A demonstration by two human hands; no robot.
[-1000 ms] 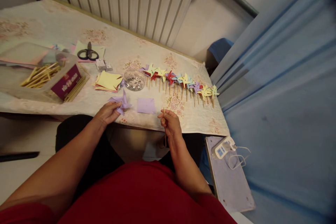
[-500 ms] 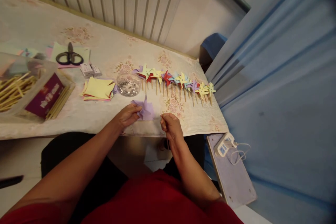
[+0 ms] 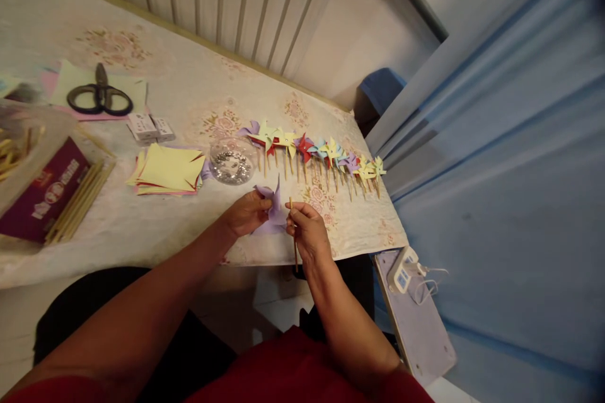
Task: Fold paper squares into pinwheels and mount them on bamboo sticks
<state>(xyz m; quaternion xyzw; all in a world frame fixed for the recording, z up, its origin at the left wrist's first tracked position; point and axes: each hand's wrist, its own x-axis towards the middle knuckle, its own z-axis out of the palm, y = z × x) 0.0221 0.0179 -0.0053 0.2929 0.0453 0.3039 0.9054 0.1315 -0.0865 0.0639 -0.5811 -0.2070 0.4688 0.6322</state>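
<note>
My left hand (image 3: 249, 211) pinches a folded purple paper pinwheel (image 3: 275, 204) near its middle, over the front part of the table. Close by on the right, my right hand (image 3: 309, 231) is closed round a thin wooden stick (image 3: 296, 245), whose tip sticks up past the thumb. Pinwheel and stick are close to each other; whether they touch I cannot tell. Just beyond the hands stands a clear round dish (image 3: 231, 164) of small metallic pins. Behind my right hand, finished pinwheels (image 3: 331, 150) on sticks lie in a row.
Cut yellow paper sheets (image 3: 171, 167) lie stacked left of the dish. Small white boxes (image 3: 143, 128) and black scissors (image 3: 100, 99) are farther back. A plastic bin (image 3: 47, 192) with sticks stands at left. A power strip (image 3: 403, 269) rests on a low stand beside the blue curtain (image 3: 496, 201).
The pinwheel and stick have come closer together, and the stick now stands more upright in my right hand. My view has shifted slightly, with the left-side objects appearing nearer.
</note>
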